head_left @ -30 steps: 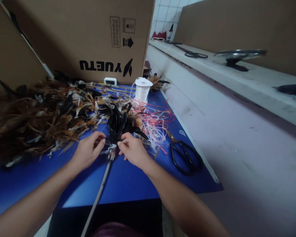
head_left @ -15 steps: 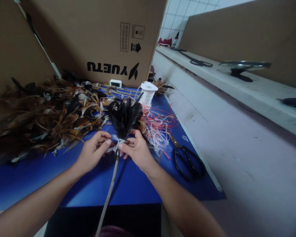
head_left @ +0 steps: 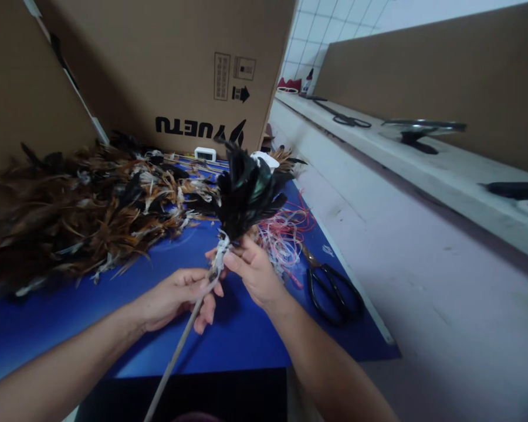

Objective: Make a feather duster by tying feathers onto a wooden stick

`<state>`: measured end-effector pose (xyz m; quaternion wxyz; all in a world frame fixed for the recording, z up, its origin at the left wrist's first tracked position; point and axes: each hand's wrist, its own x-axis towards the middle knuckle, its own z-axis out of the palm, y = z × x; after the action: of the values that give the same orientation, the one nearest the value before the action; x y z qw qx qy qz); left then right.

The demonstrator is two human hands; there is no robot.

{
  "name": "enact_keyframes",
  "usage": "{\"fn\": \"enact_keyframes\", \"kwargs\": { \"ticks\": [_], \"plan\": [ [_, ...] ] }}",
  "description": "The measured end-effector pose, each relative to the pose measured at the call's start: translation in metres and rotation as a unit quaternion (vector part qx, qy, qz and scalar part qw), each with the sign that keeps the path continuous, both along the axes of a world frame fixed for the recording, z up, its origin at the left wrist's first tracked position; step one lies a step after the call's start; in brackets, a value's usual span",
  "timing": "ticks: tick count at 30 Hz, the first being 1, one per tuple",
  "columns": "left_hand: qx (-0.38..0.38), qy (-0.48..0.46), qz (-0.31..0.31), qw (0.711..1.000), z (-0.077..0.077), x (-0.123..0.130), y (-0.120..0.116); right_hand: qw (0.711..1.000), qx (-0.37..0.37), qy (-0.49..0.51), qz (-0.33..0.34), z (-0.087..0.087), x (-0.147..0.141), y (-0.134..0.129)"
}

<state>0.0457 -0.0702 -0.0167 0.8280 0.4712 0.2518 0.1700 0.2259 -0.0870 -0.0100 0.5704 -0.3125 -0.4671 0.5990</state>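
A bunch of black feathers [head_left: 249, 190] is bound with whitish ribbon [head_left: 221, 252] to the upper end of a thin stick [head_left: 171, 363]. My right hand [head_left: 257, 272] pinches the bound base of the feathers from the right. Lower down, my left hand [head_left: 180, 299] has its fingers around the stick just under the binding, with the thumb on top. The stick slants down to the bottom edge of the view, and the feathers point up and away, in front of a white spool [head_left: 266, 160] that they partly hide.
Brown and black feathers [head_left: 70, 211] are heaped on the blue table [head_left: 158, 351] at left. Black-handled scissors [head_left: 334, 293] lie right of my right hand, near tangled pink and white strings [head_left: 286, 234]. A cardboard box [head_left: 167, 64] stands behind; a ledge [head_left: 391, 146] runs along the right.
The feather bunch has swung up and right, and the stick tilts more. My left hand has moved from the ribbon at the binding down to the stick. My right hand stays at the feather base.
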Motion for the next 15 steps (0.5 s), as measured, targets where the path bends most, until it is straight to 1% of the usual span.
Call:
{"fn": "enact_keyframes", "kwargs": {
  "ticks": [5,9,12,15],
  "plan": [
    [0.014,0.004,-0.014,1.000,-0.0023,0.0033,0.0000,0.999,-0.016,-0.033,-0.020,-0.0017,-0.0009,-0.0022],
    [0.021,0.002,-0.020,1.000,-0.0006,0.0040,0.0001,0.998,0.004,-0.050,-0.026,0.0002,0.0006,-0.0030],
    [0.017,-0.006,-0.036,0.999,0.0012,0.0027,0.0008,0.998,0.017,-0.052,-0.020,0.0020,0.0024,-0.0036],
    [0.017,-0.009,-0.046,0.999,0.0016,0.0013,0.0008,0.998,0.021,-0.051,0.002,0.0017,0.0034,-0.0036]
  ]
}}
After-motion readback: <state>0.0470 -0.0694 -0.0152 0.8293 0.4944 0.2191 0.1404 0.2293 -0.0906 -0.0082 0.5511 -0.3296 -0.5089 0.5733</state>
